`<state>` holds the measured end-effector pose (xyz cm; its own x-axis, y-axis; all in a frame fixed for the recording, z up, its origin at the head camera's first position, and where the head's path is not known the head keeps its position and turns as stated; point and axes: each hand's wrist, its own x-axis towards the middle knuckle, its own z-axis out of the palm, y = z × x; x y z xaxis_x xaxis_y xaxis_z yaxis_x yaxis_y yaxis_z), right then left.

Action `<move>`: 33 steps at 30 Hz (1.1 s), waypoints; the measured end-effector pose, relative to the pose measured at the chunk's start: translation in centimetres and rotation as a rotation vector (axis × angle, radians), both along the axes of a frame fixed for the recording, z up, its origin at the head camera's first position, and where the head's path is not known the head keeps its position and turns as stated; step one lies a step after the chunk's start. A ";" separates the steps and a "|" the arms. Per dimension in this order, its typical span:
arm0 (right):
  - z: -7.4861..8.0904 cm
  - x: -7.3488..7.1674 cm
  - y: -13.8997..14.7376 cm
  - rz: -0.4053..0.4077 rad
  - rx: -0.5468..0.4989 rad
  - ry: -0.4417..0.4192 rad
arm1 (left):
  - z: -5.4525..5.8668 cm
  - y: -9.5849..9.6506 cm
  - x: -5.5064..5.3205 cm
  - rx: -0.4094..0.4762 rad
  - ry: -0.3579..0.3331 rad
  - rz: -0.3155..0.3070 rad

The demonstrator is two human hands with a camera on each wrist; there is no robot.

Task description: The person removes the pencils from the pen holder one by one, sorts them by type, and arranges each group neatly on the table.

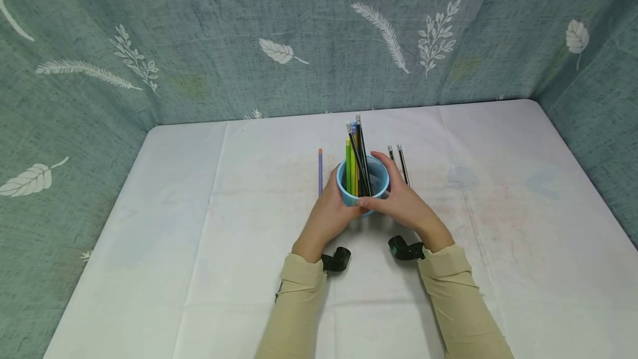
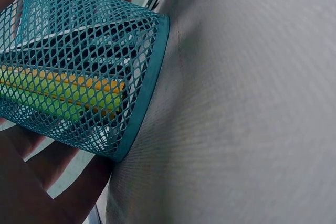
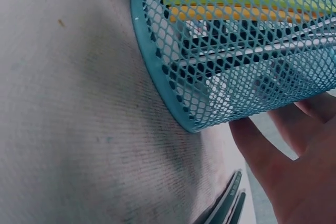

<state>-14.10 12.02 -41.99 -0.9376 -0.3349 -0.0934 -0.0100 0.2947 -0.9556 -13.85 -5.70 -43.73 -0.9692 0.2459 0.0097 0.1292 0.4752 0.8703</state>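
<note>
A blue mesh pencil cup [image 1: 380, 177] stands between both hands near the middle of the table, several pencils leaning inside it. Green pencils [image 1: 348, 166], a yellow one and black ones [image 1: 363, 154] with silver ends show above the rim. My left hand [image 1: 333, 210] grips the cup's left side, fingers wrapped behind it. On the right side my right hand [image 1: 405, 201] grips it too, thumb across the front of the rim. Through the mesh [image 2: 79, 72] in the left wrist view, the pencils' lower ends show. The cup's base ring [image 3: 157, 72] is close over the cloth in the right wrist view.
A purple pencil [image 1: 320, 170] with an orange end lies left of the cup. Two black pencils [image 1: 402, 164] lie to its right, partly behind the right hand. White cloth covers the table [image 1: 259, 248], and a grey-green leaf-patterned curtain [image 1: 319, 82] hangs behind it.
</note>
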 end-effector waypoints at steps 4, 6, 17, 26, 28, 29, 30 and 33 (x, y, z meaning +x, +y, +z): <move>0.5 0.1 -0.1 -0.006 -0.006 -0.027 | 0.0 -0.1 -0.1 -0.003 -0.005 -0.002; 1.2 0.3 -0.2 -0.002 -0.010 -0.033 | 0.0 -0.2 -0.1 -0.001 -0.014 -0.015; 3.4 1.3 -0.4 0.011 0.054 -0.030 | 2.3 -2.0 0.2 0.170 -0.153 -0.224; 0.8 0.1 0.0 0.002 0.050 -0.011 | 2.8 -2.1 -0.3 0.346 -0.165 -0.083; 0.2 -0.1 0.1 -0.003 0.055 0.001 | 2.1 -2.0 -0.5 0.374 -0.166 -0.021; 0.1 -0.2 0.1 -0.003 0.053 0.008 | 2.0 -1.8 -0.5 0.378 -0.164 0.004; 0.0 -0.1 0.1 -0.001 0.050 0.015 | 2.0 -1.7 -0.5 0.376 -0.166 0.023; -0.2 -0.1 0.2 0.007 0.037 0.025 | 1.6 -1.3 -0.6 0.308 -0.142 0.058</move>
<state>-14.23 12.18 -42.21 -0.9375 -0.3379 -0.0826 -0.0358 0.3298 -0.9434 -14.42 -7.04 -42.13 -0.9786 0.1966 -0.0611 -0.0231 0.1900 0.9815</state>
